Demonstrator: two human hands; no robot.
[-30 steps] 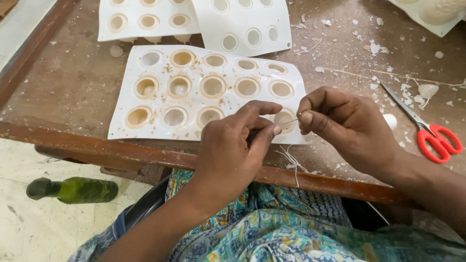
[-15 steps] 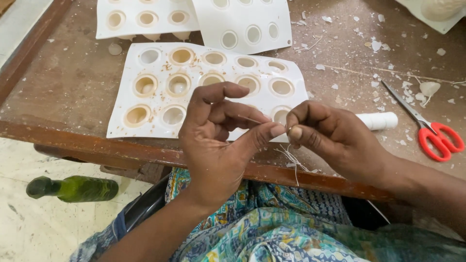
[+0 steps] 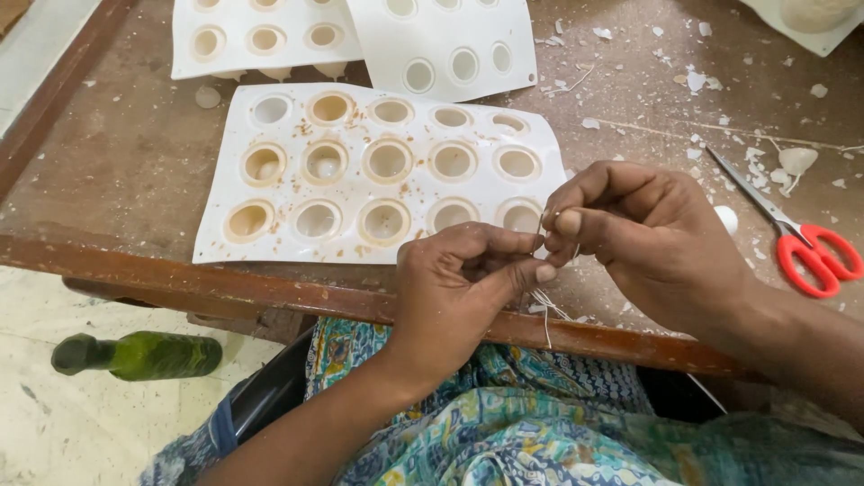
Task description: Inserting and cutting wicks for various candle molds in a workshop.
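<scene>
The left hand (image 3: pixel 459 288) has curled lower, both hands' grips pinching one thin white thread (image 3: pixel 545 310) with the right hand (image 3: pixel 648 238).

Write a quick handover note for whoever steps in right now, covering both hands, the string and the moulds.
Left hand: fingertips pinched on thin white string above the table's front edge.
Right hand: pinching the same string from the other side; loose ends hang below.
White mould tray lies just behind the hands, cavities open, some rimmed with tan residue; none shows a string. Two more trays sit further back.
Red-handled scissors lie untouched at right among wax-like chips.
Green bottle lies on the floor.
</scene>
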